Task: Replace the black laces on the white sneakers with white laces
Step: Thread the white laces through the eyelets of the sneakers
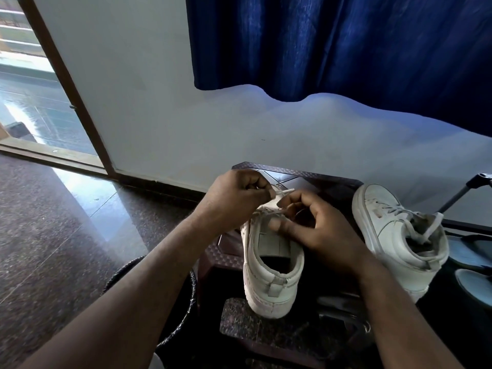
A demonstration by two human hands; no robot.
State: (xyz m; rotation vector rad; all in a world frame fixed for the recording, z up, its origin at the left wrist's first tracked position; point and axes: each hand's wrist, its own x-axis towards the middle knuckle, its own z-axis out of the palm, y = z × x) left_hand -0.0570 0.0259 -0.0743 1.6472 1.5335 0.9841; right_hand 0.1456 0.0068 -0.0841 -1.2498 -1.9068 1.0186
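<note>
Hands meet over the near sneaker, which sits on the dark brown patterned worktop with its heel toward me and its toe pointing away; the heel looks to reach past the near edge. From my remote seat I see the left hand raised above the toe end, its grip closed tight, fingers curled and pinching the white lace just short of its stiff tip. The lace runs from that pinch down to the front eyelets, where more of it bunches in loose crossings. The right hand has its grip curled round the upper part of the same shoe: the thumb lies flat on the tongue and the fingers bend over the far side by the eyelets. Whether those fingers also catch a strand of lace, I cannot tell.

A second sneaker stands to the right on the same worktop, apart from the first and tilted, with pale laces threaded and one loose end hanging from its collar. Blue slippers lie lower at the right edge. Behind, a blue curtain hangs against the pale wall, and a polished speckled floor spreads to the left
</note>
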